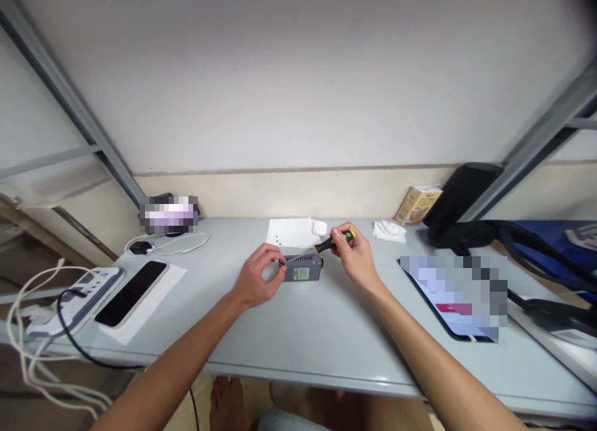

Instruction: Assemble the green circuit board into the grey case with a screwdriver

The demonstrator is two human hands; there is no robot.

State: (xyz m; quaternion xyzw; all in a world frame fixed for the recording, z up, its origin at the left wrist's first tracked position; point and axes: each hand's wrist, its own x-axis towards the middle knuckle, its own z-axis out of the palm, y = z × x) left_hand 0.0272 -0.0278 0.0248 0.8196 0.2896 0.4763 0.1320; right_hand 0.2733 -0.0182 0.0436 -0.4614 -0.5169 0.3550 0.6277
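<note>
A small dark grey box (303,271) with vent slots and a pale label stands on the desk in front of me. My left hand (259,278) pinches the box's left end, its thumb in front and its fingertips on the upper edge. In my right hand (356,257) is a screwdriver (332,240) with a black and yellow handle. Its thin shaft slants down left across the top of the box, and the tip lies by my left fingertips. They partly hide what the tip touches. Several tiny dark screw-like pieces (278,240) lie on a white paper (291,232) behind the box.
On the left are a phone (133,293), a power strip (77,300) and loose white cables (35,350). A tablet (452,300) lies on the right. A crumpled tissue (390,231), a yellow carton (418,205) and a white case (319,228) sit along the back.
</note>
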